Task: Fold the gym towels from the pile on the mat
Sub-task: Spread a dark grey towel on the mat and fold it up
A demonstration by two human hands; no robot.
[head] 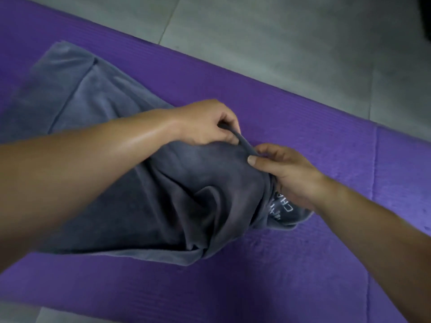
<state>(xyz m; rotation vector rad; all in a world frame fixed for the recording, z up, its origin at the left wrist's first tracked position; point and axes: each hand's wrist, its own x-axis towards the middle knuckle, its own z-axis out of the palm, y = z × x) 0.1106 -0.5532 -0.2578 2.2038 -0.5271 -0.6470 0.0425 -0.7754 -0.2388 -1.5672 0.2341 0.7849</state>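
A grey gym towel (144, 206) lies rumpled across the purple mat (279, 276), stretching from the far left toward the middle. White lettering shows on its right end. My left hand (207, 123) pinches a raised edge of the towel near the middle of the frame. Just to the right, my right hand (284, 173) pinches the same edge between thumb and fingers. The edge runs as a thin ridge between the two hands. Under my left forearm part of the towel is hidden.
Grey tiled floor (279, 38) borders the mat along its far side, and a strip of floor (58, 315) shows at the near left. A seam crosses the mat at the right. A dark shape (425, 17) sits in the top right corner.
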